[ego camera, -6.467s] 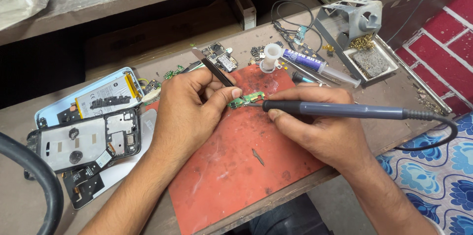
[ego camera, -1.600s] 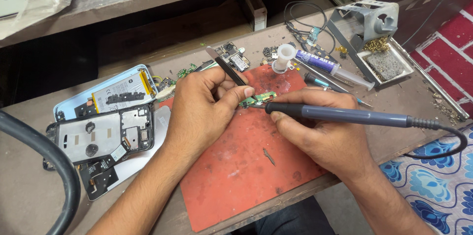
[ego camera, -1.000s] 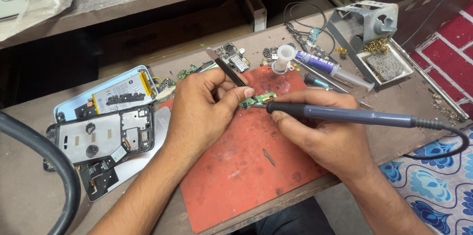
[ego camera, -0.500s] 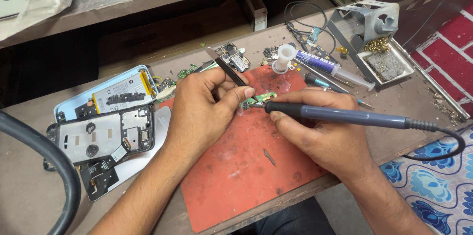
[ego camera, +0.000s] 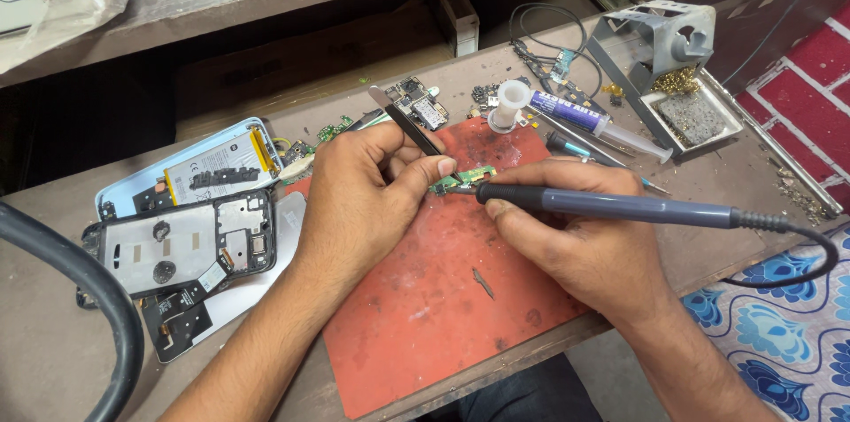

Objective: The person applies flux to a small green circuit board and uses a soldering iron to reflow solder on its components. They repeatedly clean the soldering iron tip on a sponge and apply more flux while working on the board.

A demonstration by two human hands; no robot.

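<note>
Both hands meet over the red mat (ego camera: 443, 298): left hand (ego camera: 367, 201) pinches black tweezers (ego camera: 409, 125) onto a small green circuit board (ego camera: 465, 178), right hand (ego camera: 584, 240) grips a soldering iron (ego camera: 611, 206) touching it.

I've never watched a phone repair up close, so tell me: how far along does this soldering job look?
Done: the phone is opened, its frame and back shell lying apart at the left. In hand: the left hand steadies the small green board with tweezers, while the right hand holds the soldering iron tip against it. Left: the board is still out and the phone unassembled.
</note>
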